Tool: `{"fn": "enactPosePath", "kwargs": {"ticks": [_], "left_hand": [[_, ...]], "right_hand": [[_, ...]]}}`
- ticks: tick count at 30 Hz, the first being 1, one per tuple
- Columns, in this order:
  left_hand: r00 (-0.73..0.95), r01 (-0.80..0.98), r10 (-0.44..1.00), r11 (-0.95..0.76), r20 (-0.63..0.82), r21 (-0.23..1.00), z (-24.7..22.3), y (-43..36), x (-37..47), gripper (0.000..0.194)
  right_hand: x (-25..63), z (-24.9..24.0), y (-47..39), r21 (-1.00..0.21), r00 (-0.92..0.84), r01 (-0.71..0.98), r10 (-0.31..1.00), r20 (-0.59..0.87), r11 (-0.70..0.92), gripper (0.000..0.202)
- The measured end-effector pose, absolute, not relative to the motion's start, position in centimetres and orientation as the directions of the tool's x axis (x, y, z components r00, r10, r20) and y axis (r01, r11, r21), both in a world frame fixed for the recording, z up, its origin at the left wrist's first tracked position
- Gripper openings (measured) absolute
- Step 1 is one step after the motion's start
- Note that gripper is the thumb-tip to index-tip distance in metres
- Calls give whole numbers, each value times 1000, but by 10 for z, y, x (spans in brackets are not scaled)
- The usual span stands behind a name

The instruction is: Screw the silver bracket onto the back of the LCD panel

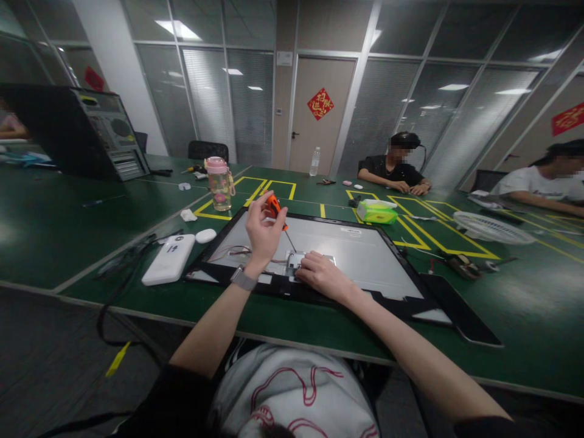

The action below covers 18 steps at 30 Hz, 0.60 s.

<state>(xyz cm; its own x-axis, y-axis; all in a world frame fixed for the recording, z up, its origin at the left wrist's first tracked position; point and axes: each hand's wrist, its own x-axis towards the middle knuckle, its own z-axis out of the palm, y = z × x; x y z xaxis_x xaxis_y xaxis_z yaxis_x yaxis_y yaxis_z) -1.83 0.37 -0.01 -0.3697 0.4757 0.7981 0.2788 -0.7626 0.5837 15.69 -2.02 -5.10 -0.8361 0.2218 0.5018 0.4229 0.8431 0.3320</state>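
My left hand (264, 234) is closed around the orange-and-black handle of a screwdriver (275, 208). Its thin shaft slants down to the right, its tip close to a small silver metal box (294, 260). That box sits near the lower edge of a large flat display panel (360, 255) with a grey back and black frame, lying on the table. My right hand (317, 271) rests over the box with fingers bent onto it; whether it pinches anything small is hidden. Thin wires (235, 249) run across the panel to the left of the box.
Left of the panel lie a white power bank (168, 260), a white oval case (205, 235) and black cables (125, 258). A pink-lidded bottle (220, 185) and a green tissue pack (376, 211) stand beyond. A black slab (460, 310) lies at right. Two people sit across at right.
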Motion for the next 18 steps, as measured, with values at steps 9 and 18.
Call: {"fn": "enactPosePath", "kwargs": {"ticks": [9, 18], "left_hand": [[-294, 272, 511, -765, 807, 584, 3, 2, -19, 41], [-247, 309, 513, -762, 822, 569, 4, -1, -19, 39]], "right_hand": [[159, -56, -18, 219, -826, 413, 263, 498, 884, 26], [160, -53, -23, 345, -865, 393, 216, 452, 852, 28]]}}
